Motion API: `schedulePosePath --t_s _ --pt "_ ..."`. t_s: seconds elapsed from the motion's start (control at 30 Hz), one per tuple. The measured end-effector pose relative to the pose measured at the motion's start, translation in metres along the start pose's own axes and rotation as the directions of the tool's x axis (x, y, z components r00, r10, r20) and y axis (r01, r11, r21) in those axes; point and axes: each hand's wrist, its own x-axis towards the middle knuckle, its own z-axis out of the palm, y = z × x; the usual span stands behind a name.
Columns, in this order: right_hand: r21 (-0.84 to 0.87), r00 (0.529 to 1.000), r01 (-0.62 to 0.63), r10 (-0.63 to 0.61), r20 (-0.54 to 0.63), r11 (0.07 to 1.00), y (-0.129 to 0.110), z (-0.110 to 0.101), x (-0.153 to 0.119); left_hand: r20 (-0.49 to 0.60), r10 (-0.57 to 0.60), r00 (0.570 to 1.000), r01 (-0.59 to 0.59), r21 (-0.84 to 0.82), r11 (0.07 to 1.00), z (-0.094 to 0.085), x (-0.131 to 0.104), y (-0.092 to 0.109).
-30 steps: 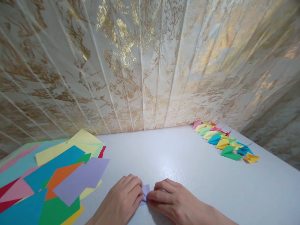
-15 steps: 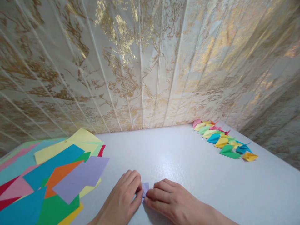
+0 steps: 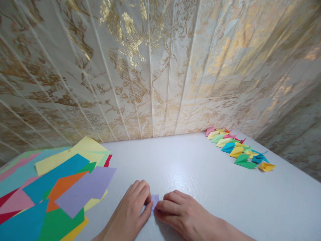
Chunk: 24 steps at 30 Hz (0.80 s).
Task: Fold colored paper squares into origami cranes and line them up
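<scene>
A small folded piece of lilac paper (image 3: 155,199) lies on the white table at the front middle, between my two hands. My left hand (image 3: 136,206) has its fingers curled in, with thumb and fingertips pinched at the paper's left edge. From the other side my right hand (image 3: 179,209) presses its bunched fingertips and thumb on the right edge. Much of the paper is covered by the fingers, so its folds are hard to make out.
Loose coloured sheets overlap at the left, a lilac sheet (image 3: 86,190) on top. Folded paper figures, among them a green one (image 3: 244,161) and a yellow one (image 3: 266,167), line the right back edge. A gold-patterned curtain (image 3: 150,83) hangs behind the white table (image 3: 155,160).
Both hands stay at the lilac paper with only slight finger shifts. The thumbs and fingertips have moved a little on its edges. The sheets and folded figures stay in place.
</scene>
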Motion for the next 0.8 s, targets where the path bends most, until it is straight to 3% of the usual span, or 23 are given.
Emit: schedulePosePath --t_s 0.33,0.8 --pt "0.002 1.0 -0.008 0.008 0.021 1.0 0.0005 -0.0007 -0.0018 0.072 -0.077 0.994 0.08 -0.04 0.996 -0.007 -0.0007 0.0024" --pt "-0.094 1.0 0.014 -0.014 -0.006 0.995 -0.0025 0.0061 0.0023 0.08 -0.122 0.989 0.125 -0.04 0.991 0.0015 -0.0048 -0.0035"
